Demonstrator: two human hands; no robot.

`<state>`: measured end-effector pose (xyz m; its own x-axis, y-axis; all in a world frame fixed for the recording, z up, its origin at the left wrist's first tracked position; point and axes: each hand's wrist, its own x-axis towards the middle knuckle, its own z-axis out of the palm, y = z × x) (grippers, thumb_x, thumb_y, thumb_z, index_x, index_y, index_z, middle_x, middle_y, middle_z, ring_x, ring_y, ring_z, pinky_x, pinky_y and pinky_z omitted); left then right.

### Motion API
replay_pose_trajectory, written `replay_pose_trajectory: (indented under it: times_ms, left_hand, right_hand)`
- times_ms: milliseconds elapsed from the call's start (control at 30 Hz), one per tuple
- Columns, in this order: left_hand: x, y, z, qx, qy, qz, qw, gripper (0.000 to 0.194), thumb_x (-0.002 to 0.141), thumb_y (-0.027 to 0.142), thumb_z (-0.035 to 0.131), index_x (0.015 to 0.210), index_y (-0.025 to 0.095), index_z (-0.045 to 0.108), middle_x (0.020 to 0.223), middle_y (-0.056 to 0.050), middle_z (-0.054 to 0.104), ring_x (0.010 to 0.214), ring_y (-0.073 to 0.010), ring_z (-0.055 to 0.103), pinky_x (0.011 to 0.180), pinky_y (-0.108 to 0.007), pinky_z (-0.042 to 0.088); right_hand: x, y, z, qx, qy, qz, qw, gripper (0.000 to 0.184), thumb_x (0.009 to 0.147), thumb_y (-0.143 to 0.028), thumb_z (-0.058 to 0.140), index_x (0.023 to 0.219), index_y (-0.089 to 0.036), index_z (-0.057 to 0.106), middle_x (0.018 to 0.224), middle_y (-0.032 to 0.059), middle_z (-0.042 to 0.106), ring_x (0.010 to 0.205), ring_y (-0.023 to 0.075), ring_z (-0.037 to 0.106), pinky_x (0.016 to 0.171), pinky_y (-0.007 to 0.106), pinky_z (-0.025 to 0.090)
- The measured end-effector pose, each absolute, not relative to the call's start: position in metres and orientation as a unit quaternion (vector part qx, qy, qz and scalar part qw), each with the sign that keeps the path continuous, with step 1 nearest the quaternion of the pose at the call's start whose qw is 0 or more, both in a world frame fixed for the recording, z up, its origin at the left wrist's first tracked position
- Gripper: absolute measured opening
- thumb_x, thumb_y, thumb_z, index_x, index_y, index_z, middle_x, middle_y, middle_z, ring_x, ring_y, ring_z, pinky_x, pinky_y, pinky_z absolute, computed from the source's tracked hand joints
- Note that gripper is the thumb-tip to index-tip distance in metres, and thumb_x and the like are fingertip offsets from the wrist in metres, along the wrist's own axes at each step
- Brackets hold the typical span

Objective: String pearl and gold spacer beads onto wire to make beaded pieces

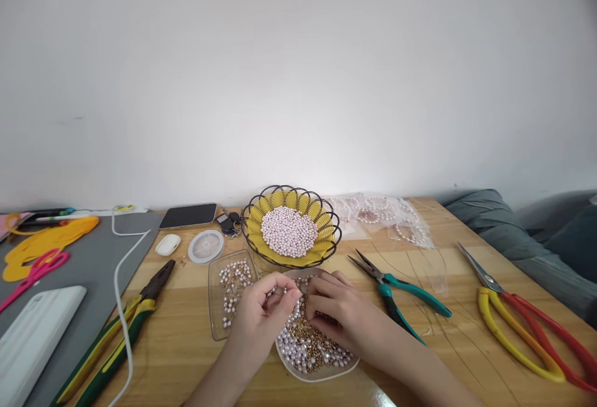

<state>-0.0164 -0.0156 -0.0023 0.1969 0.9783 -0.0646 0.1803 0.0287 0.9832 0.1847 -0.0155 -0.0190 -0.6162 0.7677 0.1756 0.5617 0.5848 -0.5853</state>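
Note:
My left hand (267, 305) is closed in a pinch, thumb against forefinger, over the left side of a shallow tray (321, 378). What it pinches is too small to make out, though pale beads show right by the fingertips. My right hand (342, 309) reaches over the same tray with its fingers curled down close to the beads; its fingertips are partly hidden. Pearly pink-white beads (298, 355) and small gold beads (305, 330) fill the tray. Left of it, a clear square dish (212, 301) holds more white and gold beads, partly covered by my left hand.
Behind stands a yellow basket (254, 244) of pinkish beads, beside bagged bead strands (373, 211). Teal pliers (396, 286) and red-yellow scissors (506, 307) lie right. Green-yellow pliers (125, 326), a white cable (122, 314), a spool (206, 246) and a phone (188, 215) lie left.

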Motion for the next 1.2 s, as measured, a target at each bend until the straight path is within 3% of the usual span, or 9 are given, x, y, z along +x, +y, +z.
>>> replay_pose_trajectory:
  times_ms: [133,333,467,667,967,1200]
  left_hand:
    - [-0.017,-0.015,-0.003,0.585,0.494,0.385,0.516,0.03,0.087,0.046,0.067,0.079,0.017,0.068,0.057,0.008,0.03,0.055,-0.0121,0.03,0.052,-0.023,0.024]
    - [-0.018,-0.015,-0.009,0.596,0.472,0.368,0.536,0.03,0.091,0.046,0.062,0.081,0.017,0.066,0.057,0.008,0.029,0.054,-0.0119,0.028,0.051,-0.024,0.022]
    - [-0.018,-0.014,-0.011,0.608,0.455,0.361,0.541,0.031,0.092,0.046,0.061,0.081,0.017,0.063,0.057,0.009,0.027,0.053,-0.0115,0.026,0.051,-0.024,0.02]
    - [-0.018,-0.014,-0.007,0.622,0.448,0.332,0.551,0.026,0.091,0.041,0.06,0.082,0.017,0.064,0.057,0.009,0.027,0.053,-0.011,0.025,0.051,-0.025,0.019]
    - [-0.014,-0.015,-0.008,0.665,0.439,0.293,0.529,0.02,0.088,0.034,0.06,0.079,0.016,0.065,0.055,0.009,0.03,0.052,-0.0113,0.029,0.051,-0.026,0.022]
    - [-0.013,-0.018,-0.004,0.672,0.439,0.266,0.534,0.019,0.087,0.032,0.059,0.078,0.016,0.066,0.054,0.009,0.031,0.051,-0.0114,0.028,0.051,-0.026,0.021]
  right_hand:
    - [0.187,-0.016,-0.011,-0.382,-0.828,0.327,0.248,0.016,0.097,-0.012,0.057,0.088,-0.023,0.065,0.091,0.0038,0.067,0.094,0.0238,0.061,0.087,0.04,0.044]
    - [0.189,-0.017,-0.01,-0.417,-0.656,0.525,0.347,0.01,0.095,-0.024,0.063,0.086,-0.022,0.065,0.078,0.0008,0.068,0.073,0.0177,0.064,0.069,0.031,0.05]
    - [0.19,-0.016,-0.009,-0.377,-0.558,0.609,0.419,0.014,0.092,-0.032,0.071,0.1,-0.021,0.071,0.083,0.0019,0.07,0.077,0.0167,0.067,0.074,0.032,0.055]
    - [0.196,-0.013,-0.002,-0.373,-0.531,0.618,0.444,0.015,0.088,-0.035,0.078,0.084,-0.021,0.078,0.077,0.0025,0.072,0.073,0.015,0.069,0.072,0.027,0.057]
    - [0.197,-0.011,-0.012,-0.368,-0.492,0.618,0.49,0.007,0.087,-0.032,0.081,0.086,-0.026,0.08,0.075,0.0006,0.079,0.067,0.0097,0.071,0.063,0.015,0.056]
    - [0.193,-0.012,-0.009,-0.365,-0.504,0.598,0.505,0.003,0.082,-0.026,0.084,0.083,-0.027,0.082,0.076,-0.0001,0.08,0.074,0.011,0.075,0.072,0.016,0.059]
